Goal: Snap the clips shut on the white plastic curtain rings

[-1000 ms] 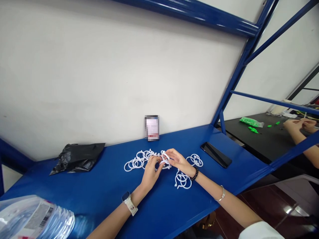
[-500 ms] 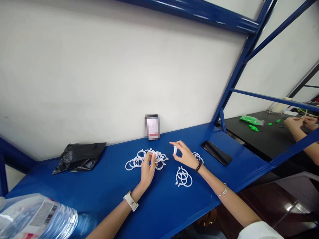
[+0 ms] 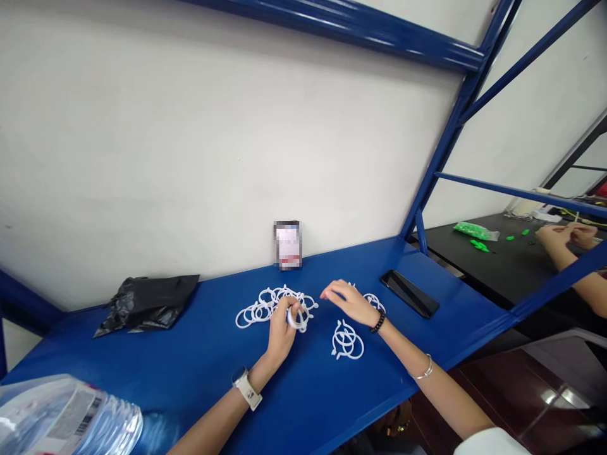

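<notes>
1. A white ring (image 3: 293, 321) is pinched between thumb and fingers of the left hand (image 3: 281, 335), at the near edge of the white ring pile (image 3: 260, 311).
2. The right hand (image 3: 351, 304) is held palm down beside the far right rings (image 3: 374, 303); whether anything is grasped cannot be told.
3. Near right rings (image 3: 348, 341) are left loose on the blue table (image 3: 303, 404).
4. A barcode is borne by the clear bottle's label (image 3: 78, 411); its print cannot be read.
5. The upright panel (image 3: 288, 246) is pixelated, its writing illegible.

No readable text, bottle label (image 3: 71, 414) included
</notes>
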`<state>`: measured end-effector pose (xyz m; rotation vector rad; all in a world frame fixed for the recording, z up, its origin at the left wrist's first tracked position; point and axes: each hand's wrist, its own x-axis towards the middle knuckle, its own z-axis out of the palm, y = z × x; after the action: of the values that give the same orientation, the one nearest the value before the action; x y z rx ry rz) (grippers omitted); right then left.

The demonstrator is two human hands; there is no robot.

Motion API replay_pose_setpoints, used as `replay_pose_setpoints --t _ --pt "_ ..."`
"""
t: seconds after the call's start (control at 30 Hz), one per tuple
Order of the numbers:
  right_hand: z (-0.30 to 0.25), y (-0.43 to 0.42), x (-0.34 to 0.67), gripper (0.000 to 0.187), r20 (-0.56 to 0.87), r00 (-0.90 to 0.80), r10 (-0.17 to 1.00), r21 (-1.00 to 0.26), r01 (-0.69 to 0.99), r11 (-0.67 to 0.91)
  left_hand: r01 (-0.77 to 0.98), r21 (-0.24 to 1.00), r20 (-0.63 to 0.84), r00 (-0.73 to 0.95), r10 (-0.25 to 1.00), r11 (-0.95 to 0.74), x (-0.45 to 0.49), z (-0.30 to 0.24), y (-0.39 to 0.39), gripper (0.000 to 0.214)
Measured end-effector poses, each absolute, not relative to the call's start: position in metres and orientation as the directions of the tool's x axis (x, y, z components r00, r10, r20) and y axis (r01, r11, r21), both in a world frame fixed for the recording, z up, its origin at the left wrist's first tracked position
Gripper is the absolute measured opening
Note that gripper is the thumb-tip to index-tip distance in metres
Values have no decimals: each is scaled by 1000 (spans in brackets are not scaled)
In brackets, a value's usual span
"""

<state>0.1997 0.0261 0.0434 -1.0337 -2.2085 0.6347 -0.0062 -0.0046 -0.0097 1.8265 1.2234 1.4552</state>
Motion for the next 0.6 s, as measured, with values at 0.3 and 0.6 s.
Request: replay_pose_setpoints --t 0.3,0.6 --pt "27 -5 160 33 237 -678 696 -577 478 662 381 806 520 -94 849 -452 1 -7 -7 27" --pt "24 1 163 45 257 -589 766 -601 524 604 451 690 630 11 777 -566 1 -9 -8 14"
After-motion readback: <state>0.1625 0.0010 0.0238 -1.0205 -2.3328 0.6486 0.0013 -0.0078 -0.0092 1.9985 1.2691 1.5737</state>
